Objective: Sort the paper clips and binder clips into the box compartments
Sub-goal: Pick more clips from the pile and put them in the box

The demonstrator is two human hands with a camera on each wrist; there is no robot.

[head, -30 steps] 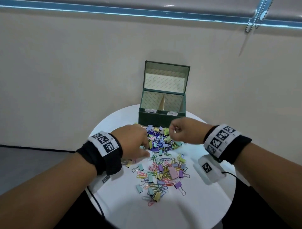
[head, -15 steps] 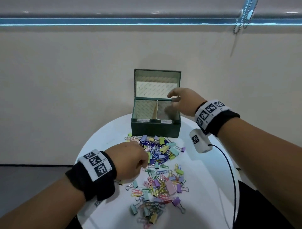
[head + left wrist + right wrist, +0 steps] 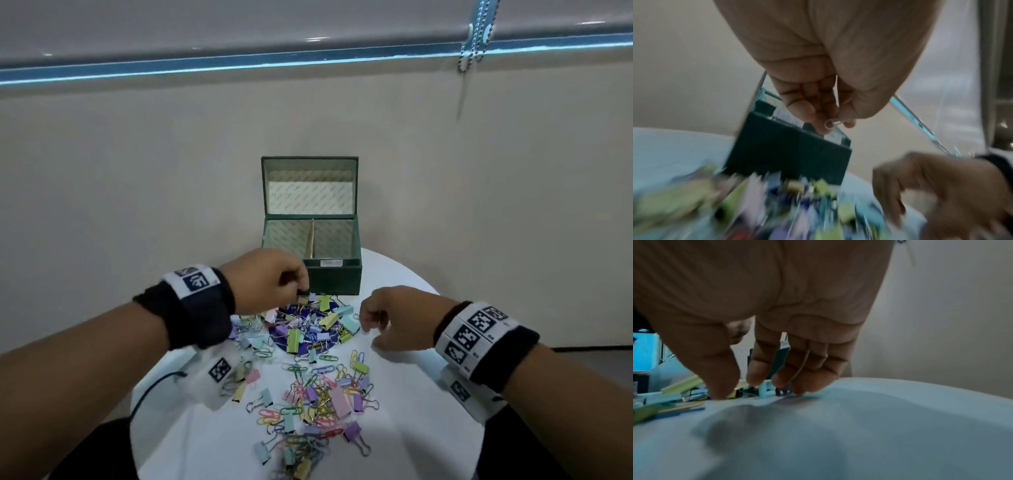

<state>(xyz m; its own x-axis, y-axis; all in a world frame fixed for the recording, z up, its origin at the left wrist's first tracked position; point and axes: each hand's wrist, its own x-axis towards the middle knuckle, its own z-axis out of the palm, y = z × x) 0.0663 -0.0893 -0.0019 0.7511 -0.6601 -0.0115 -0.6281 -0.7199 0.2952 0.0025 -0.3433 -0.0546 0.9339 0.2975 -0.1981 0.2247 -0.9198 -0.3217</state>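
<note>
My left hand (image 3: 828,100) pinches a pale paper clip (image 3: 831,125) before the box (image 3: 337,277), ready to drop; right hand (image 3: 394,318), fingers loosely spread and empty, reaches into the pile (image 3: 308,329).

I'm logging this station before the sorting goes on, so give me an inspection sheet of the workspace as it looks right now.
Surface: round white table.
Job's things: open green box with a divider, at the table's far edge; mixed clips heaped before it.
Clutter: nothing seen.
Grippers: left hand near the box front pinches a wire clip; right hand reaches fingers-down at the heap's right edge, no firm hold visible.
Cables: black cable under the left wrist.
Surroundings: beige wall, bead chain.
</note>
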